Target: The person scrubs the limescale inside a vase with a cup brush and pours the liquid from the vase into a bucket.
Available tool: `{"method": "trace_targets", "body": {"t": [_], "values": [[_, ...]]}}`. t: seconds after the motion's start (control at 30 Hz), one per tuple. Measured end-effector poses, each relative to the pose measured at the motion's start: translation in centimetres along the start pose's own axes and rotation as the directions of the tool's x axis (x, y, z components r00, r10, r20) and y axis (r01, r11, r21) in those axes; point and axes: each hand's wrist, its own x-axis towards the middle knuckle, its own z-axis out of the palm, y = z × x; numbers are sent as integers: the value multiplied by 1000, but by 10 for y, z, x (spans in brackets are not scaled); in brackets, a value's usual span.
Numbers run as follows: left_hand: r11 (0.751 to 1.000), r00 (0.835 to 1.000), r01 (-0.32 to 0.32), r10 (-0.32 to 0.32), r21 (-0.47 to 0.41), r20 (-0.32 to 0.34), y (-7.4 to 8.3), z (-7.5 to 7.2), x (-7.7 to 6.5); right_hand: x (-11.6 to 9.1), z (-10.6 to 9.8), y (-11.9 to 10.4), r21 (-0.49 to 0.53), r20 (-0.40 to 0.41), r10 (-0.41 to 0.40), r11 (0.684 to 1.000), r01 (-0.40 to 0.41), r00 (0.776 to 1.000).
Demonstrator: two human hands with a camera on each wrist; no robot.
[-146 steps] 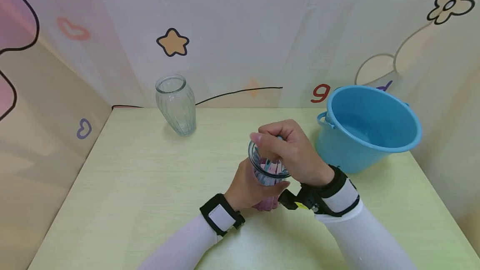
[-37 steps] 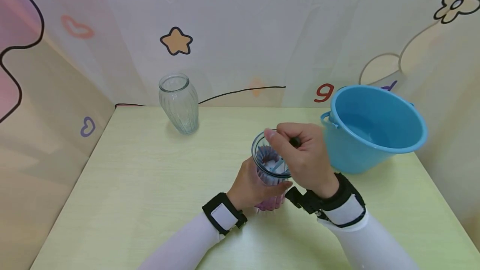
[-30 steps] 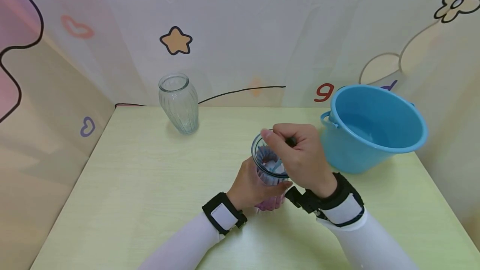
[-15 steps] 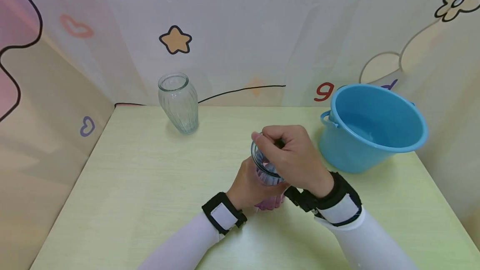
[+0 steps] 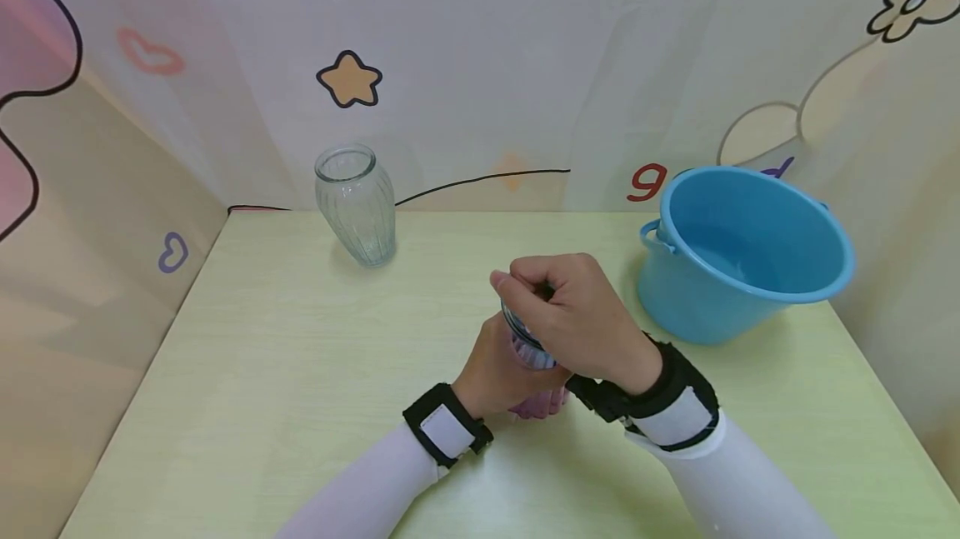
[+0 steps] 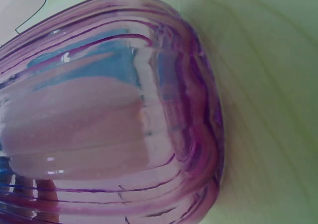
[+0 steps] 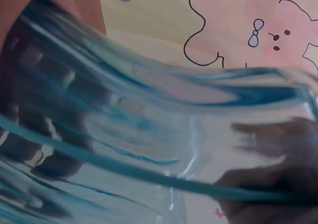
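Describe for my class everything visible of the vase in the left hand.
The vase looks like see-through glass, bluish toward its round rim and pink to purple toward its ribbed, wavy-edged base. It is roughly upright over the tabletop, near the middle of the head view; whether its base touches is unclear. The left hand grips its side. The right hand hides much of its mouth.

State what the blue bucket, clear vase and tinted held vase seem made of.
Blue bucket: probably plastic, smooth; even colour, soft sheen.
Clear vase: likely glass, glossy; transparent and ribbed.
Tinted vase: glass or clear plastic, glossy; transparent with bright highlights, so either fits.
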Motion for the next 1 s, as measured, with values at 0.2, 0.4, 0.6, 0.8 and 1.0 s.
{"method": "trace_targets", "body": {"t": [0.2,0.4,0.6,0.8,1.0], "values": [[999,1000,19,-19,-50,1,3,1,-2,-1,1,0,38,-50,1,999,1,999],[987,997,43,-33,-158,64,6,2,-4,-3,1,-2,58,-107,-23,998,29,994],[991,998,16,-9,-131,56,7,1,-3,-5,0,-8,68,-147,-54,996,64,988],[995,999,-1,4,-95,34,4,0,-3,-6,-1,-16,59,-169,-89,993,100,982],[999,1000,4,-3,35,-17,1,0,-1,-8,-2,-27,70,-195,-134,986,150,972]]}}
